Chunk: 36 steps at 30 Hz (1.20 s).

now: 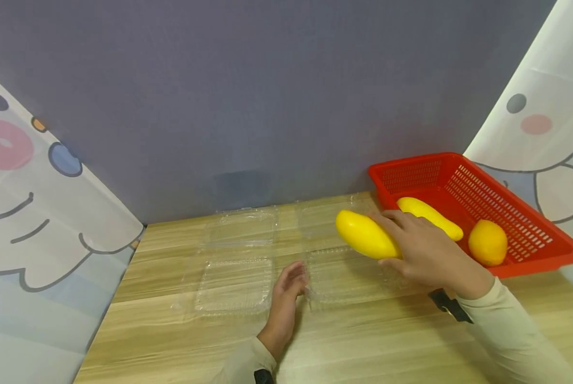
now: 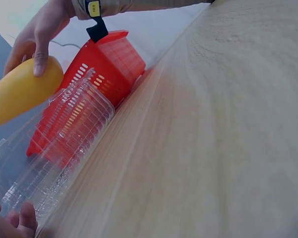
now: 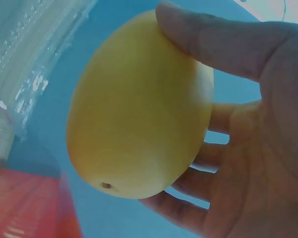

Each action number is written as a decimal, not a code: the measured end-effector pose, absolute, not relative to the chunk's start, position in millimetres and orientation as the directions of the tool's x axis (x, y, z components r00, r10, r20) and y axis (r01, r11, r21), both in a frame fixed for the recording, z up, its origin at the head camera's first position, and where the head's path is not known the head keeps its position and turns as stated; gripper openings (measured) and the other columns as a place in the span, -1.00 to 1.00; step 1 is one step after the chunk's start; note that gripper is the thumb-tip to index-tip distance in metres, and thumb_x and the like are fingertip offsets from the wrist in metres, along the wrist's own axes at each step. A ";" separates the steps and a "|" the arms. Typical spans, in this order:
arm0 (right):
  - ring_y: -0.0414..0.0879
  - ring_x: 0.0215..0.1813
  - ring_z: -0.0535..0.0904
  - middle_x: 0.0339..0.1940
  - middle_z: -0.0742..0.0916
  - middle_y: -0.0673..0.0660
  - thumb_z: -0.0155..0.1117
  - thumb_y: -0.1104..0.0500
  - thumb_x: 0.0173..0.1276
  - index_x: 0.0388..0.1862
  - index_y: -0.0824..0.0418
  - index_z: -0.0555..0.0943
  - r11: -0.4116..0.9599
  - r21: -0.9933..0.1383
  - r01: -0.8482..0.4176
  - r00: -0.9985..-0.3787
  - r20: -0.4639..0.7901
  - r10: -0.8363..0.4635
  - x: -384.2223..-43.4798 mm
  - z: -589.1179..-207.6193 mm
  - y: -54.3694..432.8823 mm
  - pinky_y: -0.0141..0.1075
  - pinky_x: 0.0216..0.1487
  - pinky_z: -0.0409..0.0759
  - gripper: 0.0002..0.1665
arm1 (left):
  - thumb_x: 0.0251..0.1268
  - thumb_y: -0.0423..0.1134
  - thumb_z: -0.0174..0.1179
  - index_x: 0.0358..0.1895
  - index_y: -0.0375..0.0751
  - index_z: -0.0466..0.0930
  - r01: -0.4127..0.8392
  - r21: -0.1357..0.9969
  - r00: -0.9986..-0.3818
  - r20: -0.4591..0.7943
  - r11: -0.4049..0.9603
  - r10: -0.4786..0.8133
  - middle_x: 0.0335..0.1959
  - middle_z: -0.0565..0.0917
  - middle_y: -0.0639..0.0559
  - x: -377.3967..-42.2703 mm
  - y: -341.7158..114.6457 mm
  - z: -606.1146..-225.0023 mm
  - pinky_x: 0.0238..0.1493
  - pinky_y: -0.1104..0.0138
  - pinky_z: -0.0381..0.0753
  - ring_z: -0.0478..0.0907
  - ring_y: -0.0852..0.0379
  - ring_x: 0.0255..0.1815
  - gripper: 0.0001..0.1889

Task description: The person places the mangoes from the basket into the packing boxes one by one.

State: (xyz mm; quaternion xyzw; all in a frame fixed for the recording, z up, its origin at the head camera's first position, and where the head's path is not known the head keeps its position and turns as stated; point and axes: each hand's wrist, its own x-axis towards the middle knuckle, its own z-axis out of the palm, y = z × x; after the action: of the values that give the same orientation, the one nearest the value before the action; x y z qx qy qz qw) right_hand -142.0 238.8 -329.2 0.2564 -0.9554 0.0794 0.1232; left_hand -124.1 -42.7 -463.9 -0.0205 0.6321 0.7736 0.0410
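My right hand (image 1: 423, 250) grips a yellow mango (image 1: 367, 233) in the air, its tip pointing left, between the red basket and the right clear plastic box (image 1: 341, 274). The right wrist view shows the thumb over one side of the mango (image 3: 139, 114) and the fingers behind the other. That box lies unfolded, lid (image 1: 322, 218) toward the back. At its left edge my left hand (image 1: 285, 298) rests on its side, fingers loosely bent; any contact with the rim is hard to make out. In the left wrist view only its fingertips (image 2: 25, 218) show.
A red slotted basket (image 1: 512, 205) stands at the right, holding a long yellow fruit (image 1: 430, 216) and a round orange-yellow fruit (image 1: 488, 242). A second unfolded clear box (image 1: 233, 285) lies left of my left hand. A grey partition (image 1: 248, 106) closes off the wooden table's back.
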 end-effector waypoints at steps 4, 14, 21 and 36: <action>0.18 0.15 0.55 0.30 0.54 0.24 0.61 -0.05 0.00 0.48 0.14 0.31 0.847 -0.095 -0.524 -0.832 0.269 -0.485 -142.4 -334.1 234.8 0.13 0.16 0.54 0.09 | 0.39 -0.33 0.11 0.36 -0.32 0.36 -0.089 0.974 -0.996 -0.083 -0.207 0.038 0.27 0.47 -0.22 -124.2 -42.5 -463.7 0.01 0.37 0.53 0.47 0.15 0.13 -0.51; 0.11 0.14 0.56 0.30 0.54 0.14 0.62 -0.09 -0.02 0.47 0.10 0.34 0.834 -0.074 -0.547 -0.819 0.252 -0.515 -145.9 -352.3 225.1 0.08 0.11 0.58 0.08 | 0.40 -0.29 0.12 0.38 -0.30 0.34 -0.104 0.972 -0.994 -0.095 -0.210 0.053 0.26 0.46 -0.22 -125.1 -41.4 -464.8 -0.04 0.41 0.55 0.51 0.19 0.09 -0.49; 0.11 0.20 0.56 0.28 0.55 0.15 0.62 -0.05 -0.02 0.49 0.11 0.30 0.816 -0.093 -0.570 -0.812 0.215 -0.543 -148.5 -362.5 218.8 0.08 0.09 0.57 0.11 | 0.40 -0.30 0.13 0.40 -0.25 0.31 -0.117 0.970 -0.993 -0.109 -0.211 0.052 0.27 0.45 -0.22 -125.3 -42.3 -464.6 -0.05 0.41 0.55 0.50 0.18 0.09 -0.47; 0.17 0.30 0.50 0.27 0.55 0.17 0.63 -0.06 -0.03 0.48 0.12 0.33 0.811 -0.084 -0.580 -0.808 0.189 -0.558 -153.6 -372.3 217.0 0.15 0.14 0.57 0.10 | 0.45 -0.25 0.12 0.44 -0.15 0.30 -0.110 0.976 -0.992 -0.097 -0.188 0.075 0.29 0.41 -0.21 -127.4 -43.4 -466.9 0.03 0.36 0.52 0.47 0.13 0.15 -0.47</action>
State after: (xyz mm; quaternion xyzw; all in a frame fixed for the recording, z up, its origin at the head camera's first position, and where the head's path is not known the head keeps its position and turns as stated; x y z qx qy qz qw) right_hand -153.6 217.0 -372.3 0.2999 -0.9483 0.0691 0.0779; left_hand -127.4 -43.4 -466.9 -0.0135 0.6343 0.7707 0.0600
